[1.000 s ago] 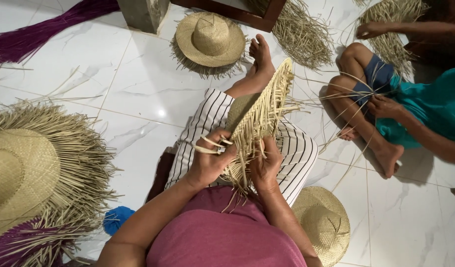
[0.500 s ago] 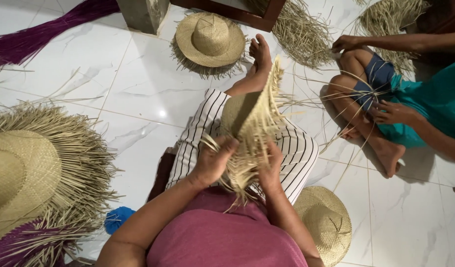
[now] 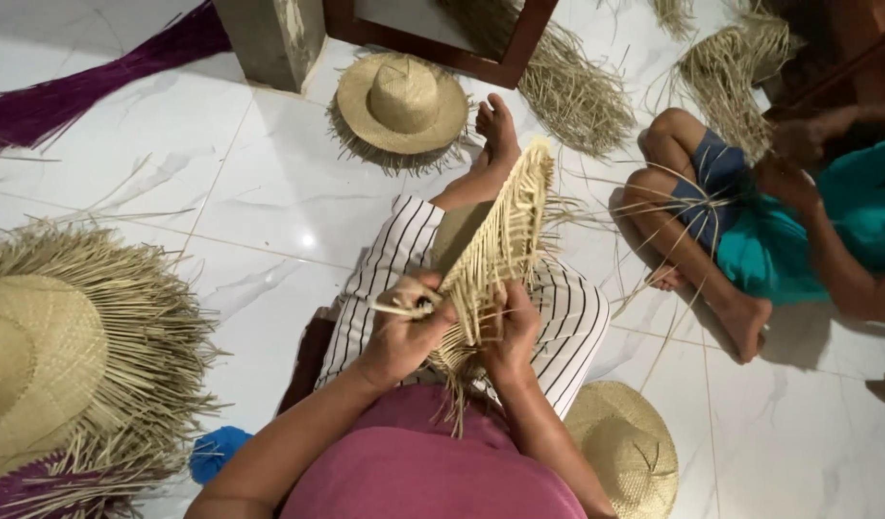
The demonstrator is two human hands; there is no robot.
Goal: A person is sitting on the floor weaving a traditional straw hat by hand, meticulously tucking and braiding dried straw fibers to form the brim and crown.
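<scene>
- Pinching loose straw strands, the left hand [image 3: 399,332] now closes its grip at the woven piece's [image 3: 495,259] 9 o'clock edge; half a second ago its fingers were spread.
- Right hand [image 3: 510,332] holds the weave's lower end over the striped lap.
- Flat plaited straw, stiff, fringed ends.
- Finished straw hat [image 3: 401,101] lies at 12 o'clock on the glossy tile floor [image 3: 260,183].

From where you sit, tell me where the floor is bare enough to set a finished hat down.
Widest bare tile lies between the purple straw bundle, the fringed hat ahead and the big fringed hat. Another bare patch sits past the small hat, below the seated person's foot. Between both laps loose straws crowd it.
</scene>
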